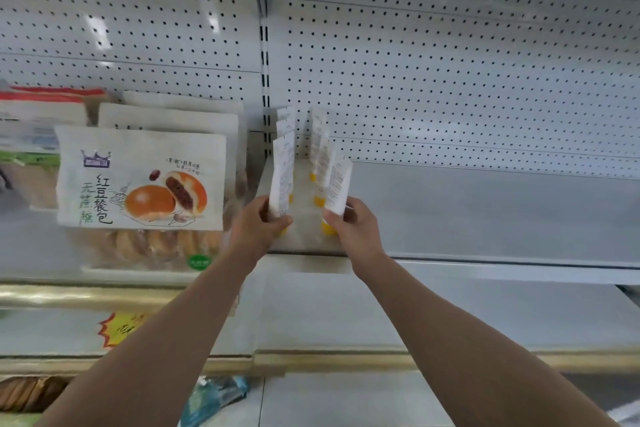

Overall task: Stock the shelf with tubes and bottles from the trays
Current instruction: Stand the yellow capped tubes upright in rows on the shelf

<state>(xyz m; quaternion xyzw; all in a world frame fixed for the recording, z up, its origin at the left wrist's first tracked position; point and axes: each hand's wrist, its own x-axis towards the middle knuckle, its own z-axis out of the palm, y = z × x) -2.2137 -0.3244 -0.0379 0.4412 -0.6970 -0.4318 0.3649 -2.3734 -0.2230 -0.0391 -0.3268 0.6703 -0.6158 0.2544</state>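
White tubes with yellow caps stand cap-down in two rows at the left end of the grey shelf (485,211). My left hand (258,227) grips the front tube of the left row (282,180) near its base. My right hand (351,225) holds the front tube of the right row (338,185), which leans to the right, its yellow cap (327,228) below my thumb. More tubes stand behind each one, including a left-row tube (285,121) and a right-row tube (317,135). No trays or bottles are in view.
Bags of red-bean buns (138,180) stand on the neighbouring shelf bay to the left. A perforated white back panel (450,73) rises behind the shelf. Below run a lower shelf edge with a gold strip (311,359), a price sticker (121,326) and packaged goods (214,395).
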